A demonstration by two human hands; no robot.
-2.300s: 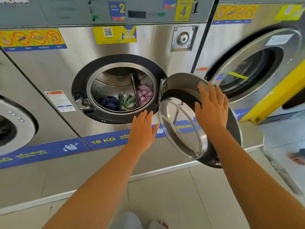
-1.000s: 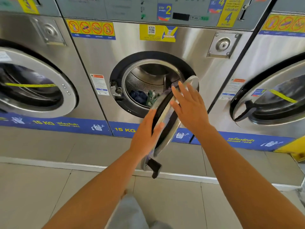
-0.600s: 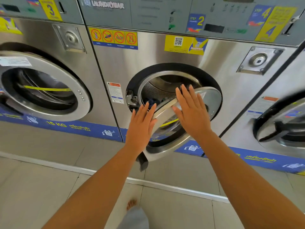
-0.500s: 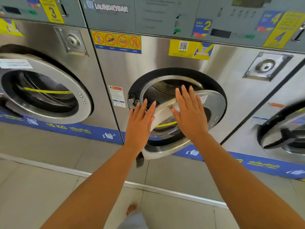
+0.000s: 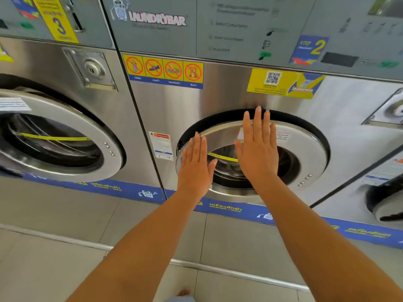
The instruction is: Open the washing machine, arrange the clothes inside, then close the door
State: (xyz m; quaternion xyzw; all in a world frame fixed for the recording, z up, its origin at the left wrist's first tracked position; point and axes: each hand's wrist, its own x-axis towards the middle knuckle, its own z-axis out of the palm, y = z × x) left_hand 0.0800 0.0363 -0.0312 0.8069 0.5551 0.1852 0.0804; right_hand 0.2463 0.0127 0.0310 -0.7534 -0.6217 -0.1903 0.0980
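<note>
- Pressing both palms flat on the round steel door (image 5: 305, 149) of the middle washing machine (image 5: 218, 101), fingers straight and spread a little, nothing gripped in either one.
- My left hand (image 5: 195, 164) sits on the door's left rim, thumb reaching over the glass window (image 5: 226, 168).
- My right hand (image 5: 257, 153) covers the upper middle of the door, fingertips reaching up to the black gasket ring (image 5: 309, 125) at the top.
- The door looks pretty much flush in its opening; can't tell if the latch has actually caught.
- Drum's behind the glass and honestly I can't make out the clothes, just dark reflections and a yellow strip (image 5: 222, 157) across the window.
- The washer on the left (image 5: 54, 136) has its door shut too, same yellow strip on the glass, and its inside looks dark to me.
- Far right there's a sliver of another machine (image 5: 383, 197), too cropped to say what's in it.
- Blue band (image 5: 122, 188) runs along the bottom of the machines, grey tiled floor (image 5: 65, 247) in front, near me.
</note>
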